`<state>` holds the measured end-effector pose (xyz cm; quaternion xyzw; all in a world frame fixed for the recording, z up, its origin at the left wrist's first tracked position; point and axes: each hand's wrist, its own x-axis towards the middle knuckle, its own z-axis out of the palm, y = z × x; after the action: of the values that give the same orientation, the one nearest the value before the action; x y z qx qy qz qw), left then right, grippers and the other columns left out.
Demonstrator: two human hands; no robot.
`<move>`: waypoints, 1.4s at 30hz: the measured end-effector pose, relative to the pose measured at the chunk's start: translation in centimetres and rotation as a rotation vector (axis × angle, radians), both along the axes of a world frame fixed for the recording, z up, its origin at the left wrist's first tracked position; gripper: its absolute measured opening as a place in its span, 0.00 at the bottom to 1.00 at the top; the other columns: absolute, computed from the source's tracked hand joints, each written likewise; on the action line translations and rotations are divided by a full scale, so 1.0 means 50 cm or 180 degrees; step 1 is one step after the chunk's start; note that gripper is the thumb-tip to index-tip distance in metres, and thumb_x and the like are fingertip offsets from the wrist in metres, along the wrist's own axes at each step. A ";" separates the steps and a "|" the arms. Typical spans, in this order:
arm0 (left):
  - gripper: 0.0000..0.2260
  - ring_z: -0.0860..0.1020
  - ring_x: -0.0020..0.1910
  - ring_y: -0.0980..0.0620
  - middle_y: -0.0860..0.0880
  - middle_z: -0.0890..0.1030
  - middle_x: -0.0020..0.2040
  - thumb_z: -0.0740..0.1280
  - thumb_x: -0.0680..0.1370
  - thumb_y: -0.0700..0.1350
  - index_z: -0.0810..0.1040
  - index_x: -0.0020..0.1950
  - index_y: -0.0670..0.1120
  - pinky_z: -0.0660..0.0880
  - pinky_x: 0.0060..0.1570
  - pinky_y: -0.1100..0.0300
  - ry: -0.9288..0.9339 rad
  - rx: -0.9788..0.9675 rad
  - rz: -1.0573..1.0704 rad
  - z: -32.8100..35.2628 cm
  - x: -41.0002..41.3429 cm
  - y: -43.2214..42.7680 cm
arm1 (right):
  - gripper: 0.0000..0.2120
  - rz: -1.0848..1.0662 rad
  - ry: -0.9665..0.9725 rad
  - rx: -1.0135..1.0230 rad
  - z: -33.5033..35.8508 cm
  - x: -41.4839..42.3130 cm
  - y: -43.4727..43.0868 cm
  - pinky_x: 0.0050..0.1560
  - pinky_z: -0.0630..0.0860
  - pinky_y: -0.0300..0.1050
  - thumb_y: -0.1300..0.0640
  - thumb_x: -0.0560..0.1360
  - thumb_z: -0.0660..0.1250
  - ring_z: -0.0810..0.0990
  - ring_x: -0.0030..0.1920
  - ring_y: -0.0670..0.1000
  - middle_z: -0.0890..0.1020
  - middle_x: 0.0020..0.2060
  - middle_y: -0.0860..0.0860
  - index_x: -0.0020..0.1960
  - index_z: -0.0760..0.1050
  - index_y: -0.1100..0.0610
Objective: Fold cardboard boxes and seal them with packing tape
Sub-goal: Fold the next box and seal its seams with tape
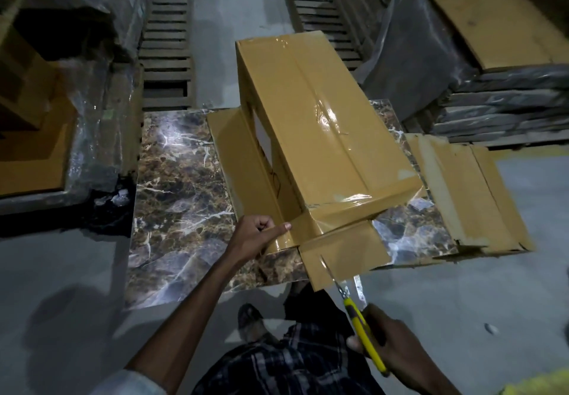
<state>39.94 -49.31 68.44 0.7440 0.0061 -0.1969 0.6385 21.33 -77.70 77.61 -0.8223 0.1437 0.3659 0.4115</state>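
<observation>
knife tip at the near flap, taped box lying lengthwise ahead

cardboard box (pixel 323 123) on the marbled surface (pixel 172 173), long axis running away from the body, glossy packing tape (pixel 326 111) down the top seam and over the near end. left hand (pixel 255 234) touching that end from the left, fingers (pixel 278 230) curled, thumb flat, pinching the taped edge. right hand (pixel 391 342) lower, nearer the body, wrapped round a yellow utility knife (pixel 365 336), blade aimed up-left onto the open near flap (pixel 341 253). probably about to cut the tape, with the left hand holding it taut. 1 flattened cardboard (pixel 468 191) sheet at right.

Left hand (pixel 254 234), right hand (pixel 397 348): fingers curled.
</observation>
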 end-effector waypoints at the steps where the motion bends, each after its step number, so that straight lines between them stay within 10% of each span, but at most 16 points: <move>1: 0.21 0.68 0.27 0.53 0.50 0.69 0.27 0.77 0.77 0.50 0.71 0.30 0.48 0.65 0.33 0.61 -0.0001 -0.0024 -0.0003 0.002 0.000 0.000 | 0.46 0.0047 -0.0045 -0.0017 0.008 0.011 0.008 0.44 0.76 0.46 0.15 0.53 0.69 0.85 0.40 0.48 0.84 0.41 0.54 0.52 0.74 0.51; 7: 0.20 0.68 0.26 0.53 0.50 0.71 0.27 0.78 0.76 0.51 0.73 0.31 0.45 0.68 0.33 0.61 -0.0026 0.0012 0.0027 0.012 0.000 0.001 | 0.40 0.0163 -0.0620 -0.0136 0.004 0.060 0.047 0.44 0.77 0.57 0.18 0.61 0.69 0.85 0.42 0.55 0.82 0.39 0.57 0.48 0.71 0.53; 15: 0.07 0.60 0.28 0.53 0.54 0.63 0.28 0.76 0.77 0.44 0.84 0.53 0.53 0.56 0.31 0.58 -0.0104 0.0050 -0.0297 0.032 0.025 0.007 | 0.36 -0.0071 -0.1041 0.0032 0.004 0.108 0.094 0.40 0.64 0.48 0.18 0.62 0.68 0.67 0.31 0.48 0.68 0.29 0.45 0.39 0.64 0.51; 31: 0.05 0.62 0.24 0.58 0.59 0.71 0.25 0.71 0.77 0.41 0.84 0.42 0.48 0.57 0.29 0.64 -0.0143 0.0043 -0.0723 0.045 0.048 -0.014 | 0.29 -0.0349 -0.1091 0.0244 -0.018 0.123 0.094 0.40 0.71 0.51 0.21 0.63 0.71 0.75 0.31 0.50 0.77 0.28 0.48 0.37 0.70 0.46; 42: 0.12 0.76 0.42 0.47 0.33 0.83 0.46 0.73 0.71 0.58 0.87 0.43 0.50 0.69 0.46 0.53 -0.0066 -0.0273 -0.0797 0.033 0.052 -0.021 | 0.31 -0.0500 -0.1046 0.0285 -0.035 0.115 0.092 0.38 0.68 0.51 0.21 0.63 0.72 0.70 0.29 0.52 0.72 0.27 0.52 0.37 0.71 0.49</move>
<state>42.53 -50.35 70.09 0.7129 -0.1019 -0.2674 0.6402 27.07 -73.08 75.86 -0.8381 0.1218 0.1995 0.4929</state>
